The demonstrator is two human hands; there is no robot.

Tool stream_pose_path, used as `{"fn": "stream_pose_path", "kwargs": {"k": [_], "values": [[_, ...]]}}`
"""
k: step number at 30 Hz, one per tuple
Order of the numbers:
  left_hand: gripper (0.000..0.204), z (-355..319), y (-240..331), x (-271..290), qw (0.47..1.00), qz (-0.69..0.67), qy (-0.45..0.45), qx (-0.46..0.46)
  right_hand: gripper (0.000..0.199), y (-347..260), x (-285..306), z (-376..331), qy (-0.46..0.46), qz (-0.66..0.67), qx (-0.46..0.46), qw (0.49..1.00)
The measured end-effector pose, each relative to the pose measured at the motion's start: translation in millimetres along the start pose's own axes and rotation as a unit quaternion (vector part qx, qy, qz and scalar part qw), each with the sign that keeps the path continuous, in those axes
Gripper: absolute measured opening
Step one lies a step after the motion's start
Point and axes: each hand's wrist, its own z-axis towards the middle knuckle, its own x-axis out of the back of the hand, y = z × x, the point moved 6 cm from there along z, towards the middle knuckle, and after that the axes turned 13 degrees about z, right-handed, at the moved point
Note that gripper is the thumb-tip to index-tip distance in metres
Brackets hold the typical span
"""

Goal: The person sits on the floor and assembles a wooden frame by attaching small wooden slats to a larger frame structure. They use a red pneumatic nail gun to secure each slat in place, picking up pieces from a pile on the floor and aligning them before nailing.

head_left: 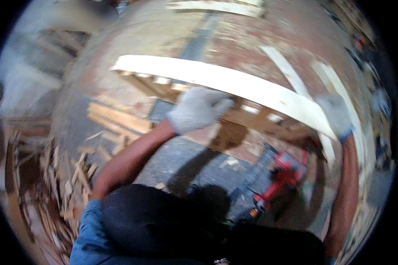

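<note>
I hold a wooden pallet frame (216,79) up in front of me, its pale top board curving across the view with darker slats and blocks below it. My left hand (198,108), in a grey knit glove, grips the pallet near its middle. At the pallet's right end, my right hand (337,115), gloved the same way, grips the edge. Both forearms are bare. The picture is blurred by motion.
A red power tool (282,176) lies on the ground below the pallet. Loose boards (117,118) lie to the left, and a heap of wood scraps (66,185) fills the lower left. More pale planks (287,68) lie on the brick-coloured ground beyond.
</note>
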Motion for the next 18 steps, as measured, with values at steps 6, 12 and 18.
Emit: {"fn": "stream_pose_path", "kwargs": {"k": [6,12,18], "values": [[0.026,-27.2,-15.3,2.0,0.998,-0.045,0.023,0.048,0.05,-5.8,-41.6,17.8,0.0,-0.029,0.0,1.0],[0.047,6.9,116.8,55.4,0.943,0.157,0.156,-0.249,0.052,1.8,-16.7,6.4,0.015,-0.104,0.016,0.994],[0.06,82.7,163.4,3.3,0.951,0.088,0.062,-0.29,0.05,-4.9,-24.2,12.3,0.035,-0.078,0.052,0.995]]}}
